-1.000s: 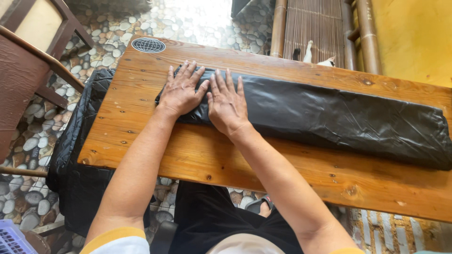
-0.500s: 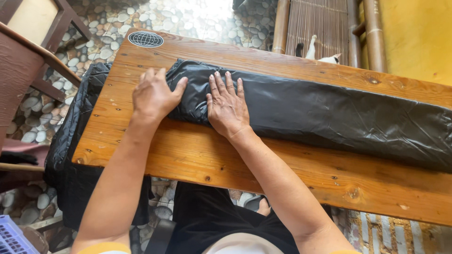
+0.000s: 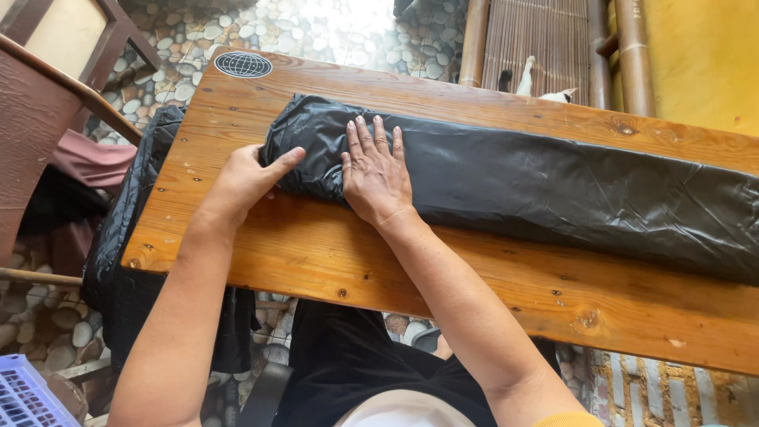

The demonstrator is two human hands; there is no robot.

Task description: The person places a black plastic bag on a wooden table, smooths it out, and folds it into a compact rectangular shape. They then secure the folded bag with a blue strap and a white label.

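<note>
On wooden table (image 3: 332, 261), long black plastic sheet (image 3: 569, 190) lies folded, left end bunched near table's edge. My right hand (image 3: 378, 175) flat, fingers spread, pinning fold. My left hand (image 3: 241, 180) cups bunched end, thumb on top. Best press firmly, tuck evenly, avoid trapped air.

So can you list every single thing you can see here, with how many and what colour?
Plastic sheet: one, black, folded long across the wooden table, its left end draping over the edge.
Wooden table: one, brown, across the middle.
Round sticker: one, black and white, table's far left corner.
Chair: one, dark brown, far left.
Crate: one, blue-purple, bottom left corner.
Pebble floor: grey stones, beneath everything.
Bamboo poles: several, brown, top right.
Wall: yellow, top right.
Left hand: gripping the sheet's left end.
Right hand: flat on the sheet.
</note>
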